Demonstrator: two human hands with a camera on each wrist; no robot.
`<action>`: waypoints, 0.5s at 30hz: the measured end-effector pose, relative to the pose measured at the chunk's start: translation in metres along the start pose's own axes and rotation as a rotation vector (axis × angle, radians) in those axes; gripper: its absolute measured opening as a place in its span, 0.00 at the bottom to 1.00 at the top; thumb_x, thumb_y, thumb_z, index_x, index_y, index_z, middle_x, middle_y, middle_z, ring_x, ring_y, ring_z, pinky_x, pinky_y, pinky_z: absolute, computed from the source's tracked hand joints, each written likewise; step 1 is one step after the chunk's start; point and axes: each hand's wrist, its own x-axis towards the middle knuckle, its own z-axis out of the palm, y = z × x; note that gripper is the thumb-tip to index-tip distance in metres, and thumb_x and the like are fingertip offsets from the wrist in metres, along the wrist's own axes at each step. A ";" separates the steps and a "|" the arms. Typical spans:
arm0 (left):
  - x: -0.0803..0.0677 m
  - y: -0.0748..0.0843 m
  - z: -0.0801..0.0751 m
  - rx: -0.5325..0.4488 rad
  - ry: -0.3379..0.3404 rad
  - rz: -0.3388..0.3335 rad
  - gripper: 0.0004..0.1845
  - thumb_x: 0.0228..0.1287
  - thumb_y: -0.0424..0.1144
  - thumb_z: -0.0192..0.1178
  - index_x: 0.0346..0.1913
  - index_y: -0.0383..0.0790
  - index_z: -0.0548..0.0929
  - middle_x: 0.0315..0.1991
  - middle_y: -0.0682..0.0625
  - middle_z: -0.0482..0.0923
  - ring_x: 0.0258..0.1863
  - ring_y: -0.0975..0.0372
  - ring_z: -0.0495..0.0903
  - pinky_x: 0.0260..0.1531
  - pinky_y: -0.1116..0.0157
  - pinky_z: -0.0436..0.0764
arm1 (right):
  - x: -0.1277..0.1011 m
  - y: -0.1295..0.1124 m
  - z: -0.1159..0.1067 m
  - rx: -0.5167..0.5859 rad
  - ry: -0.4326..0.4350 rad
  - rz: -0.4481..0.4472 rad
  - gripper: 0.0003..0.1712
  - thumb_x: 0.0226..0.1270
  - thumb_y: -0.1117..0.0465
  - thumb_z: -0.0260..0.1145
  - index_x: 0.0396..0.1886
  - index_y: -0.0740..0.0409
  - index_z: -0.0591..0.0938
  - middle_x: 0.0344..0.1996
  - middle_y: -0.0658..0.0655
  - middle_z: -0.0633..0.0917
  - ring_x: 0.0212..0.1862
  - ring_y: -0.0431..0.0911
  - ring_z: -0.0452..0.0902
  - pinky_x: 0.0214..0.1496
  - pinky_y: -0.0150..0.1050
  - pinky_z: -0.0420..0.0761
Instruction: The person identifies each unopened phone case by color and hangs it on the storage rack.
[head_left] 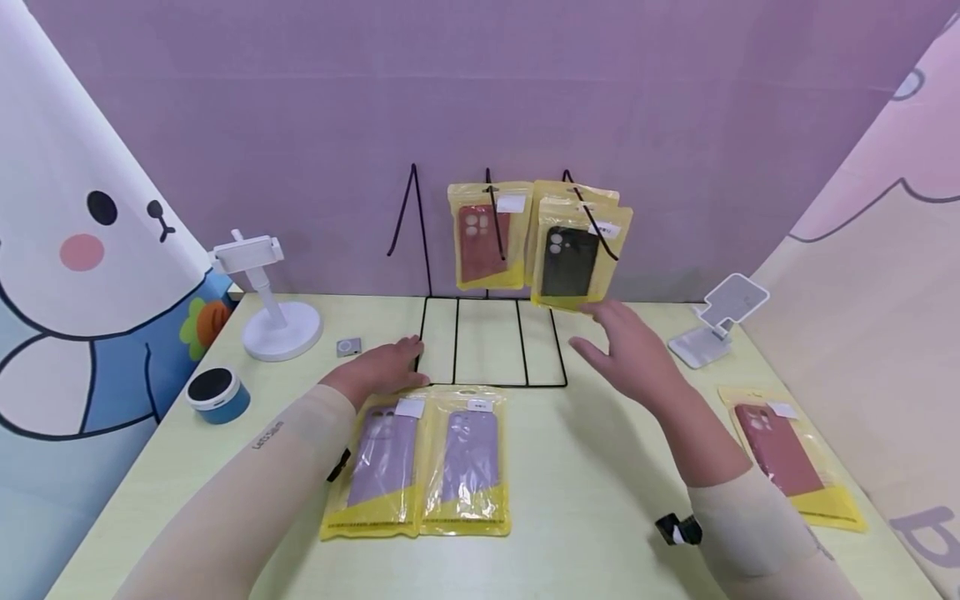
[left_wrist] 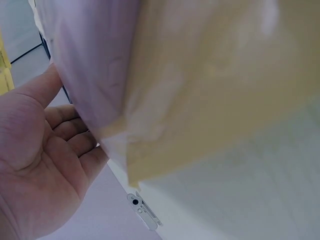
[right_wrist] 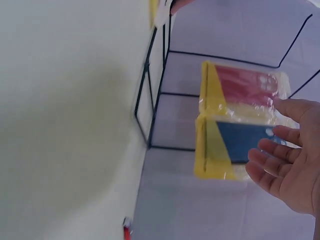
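The left hand point(head_left: 381, 368), fingers relaxed and gripping nothing visible, lies at the left base edge of the wire rack point(head_left: 543, 387) beyond two purple-case packages point(head_left: 468, 458), bare desk point(head_left: 577, 517) spreads rightward, and the black-case package point(head_left: 570, 260) hangs just beyond the loosely spread right hand point(head_left: 626, 354), whose empty palm only the right wrist view shows.

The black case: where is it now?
In the head view, the black case hangs on the rightmost hook, right of the hanging red case, near the right hand.
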 end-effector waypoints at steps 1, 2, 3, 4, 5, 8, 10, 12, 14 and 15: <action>0.000 0.000 0.000 0.002 -0.001 0.002 0.42 0.71 0.56 0.54 0.79 0.43 0.50 0.80 0.44 0.42 0.78 0.47 0.46 0.76 0.47 0.52 | -0.004 0.003 0.000 0.002 -0.006 0.006 0.33 0.72 0.43 0.59 0.67 0.59 0.71 0.63 0.62 0.75 0.65 0.58 0.69 0.65 0.59 0.71; 0.000 -0.001 0.000 0.006 -0.001 0.006 0.42 0.71 0.56 0.54 0.79 0.43 0.50 0.80 0.43 0.41 0.78 0.47 0.46 0.76 0.47 0.51 | -0.008 0.007 -0.001 0.006 -0.009 0.011 0.33 0.72 0.43 0.59 0.67 0.59 0.71 0.62 0.62 0.75 0.65 0.58 0.70 0.64 0.59 0.71; -0.001 -0.001 0.000 0.011 -0.001 0.014 0.42 0.71 0.56 0.54 0.78 0.42 0.50 0.80 0.43 0.42 0.78 0.46 0.46 0.76 0.47 0.51 | -0.012 0.010 -0.001 0.008 -0.013 0.019 0.33 0.72 0.43 0.59 0.66 0.59 0.71 0.62 0.62 0.75 0.64 0.58 0.70 0.64 0.59 0.72; -0.001 -0.001 0.000 0.018 -0.001 0.022 0.42 0.72 0.56 0.54 0.78 0.41 0.50 0.80 0.42 0.41 0.78 0.46 0.46 0.76 0.47 0.51 | -0.016 0.014 -0.001 0.010 -0.017 0.026 0.33 0.72 0.43 0.59 0.66 0.59 0.72 0.62 0.63 0.75 0.63 0.58 0.72 0.63 0.59 0.72; -0.001 -0.001 0.000 0.024 0.000 0.030 0.42 0.72 0.56 0.53 0.78 0.41 0.50 0.79 0.41 0.42 0.78 0.45 0.46 0.76 0.47 0.51 | -0.019 0.018 -0.001 0.012 -0.017 0.031 0.32 0.71 0.43 0.60 0.66 0.59 0.72 0.61 0.63 0.76 0.62 0.58 0.73 0.62 0.59 0.73; -0.002 -0.002 -0.001 0.035 0.000 0.048 0.41 0.72 0.55 0.53 0.78 0.40 0.50 0.79 0.40 0.42 0.77 0.45 0.46 0.76 0.47 0.51 | -0.029 0.031 -0.001 0.012 -0.028 0.051 0.32 0.71 0.43 0.60 0.65 0.59 0.73 0.59 0.63 0.78 0.60 0.59 0.75 0.60 0.59 0.75; -0.003 -0.002 -0.001 0.034 -0.002 0.049 0.41 0.72 0.55 0.53 0.78 0.40 0.50 0.79 0.41 0.41 0.78 0.46 0.45 0.76 0.47 0.51 | -0.037 0.039 -0.002 0.013 -0.039 0.072 0.32 0.71 0.43 0.60 0.64 0.59 0.73 0.58 0.63 0.78 0.59 0.59 0.76 0.58 0.59 0.76; -0.003 -0.002 -0.001 0.030 -0.003 0.047 0.41 0.72 0.56 0.53 0.78 0.40 0.50 0.79 0.41 0.41 0.78 0.46 0.45 0.76 0.48 0.51 | -0.044 0.046 -0.005 0.013 -0.047 0.093 0.32 0.71 0.42 0.60 0.64 0.58 0.73 0.58 0.63 0.78 0.58 0.60 0.76 0.56 0.60 0.77; -0.003 -0.002 -0.001 0.030 -0.003 0.047 0.41 0.72 0.56 0.53 0.78 0.40 0.50 0.79 0.41 0.41 0.78 0.46 0.45 0.76 0.48 0.51 | -0.051 0.054 -0.009 0.014 -0.062 0.119 0.32 0.71 0.42 0.60 0.65 0.59 0.73 0.59 0.65 0.78 0.57 0.61 0.77 0.54 0.60 0.78; -0.002 -0.002 -0.001 0.033 -0.002 0.050 0.41 0.72 0.56 0.53 0.78 0.40 0.50 0.79 0.41 0.41 0.78 0.46 0.45 0.76 0.48 0.51 | -0.054 0.058 -0.011 0.011 -0.070 0.133 0.33 0.71 0.41 0.60 0.65 0.58 0.73 0.59 0.65 0.78 0.57 0.61 0.77 0.53 0.61 0.78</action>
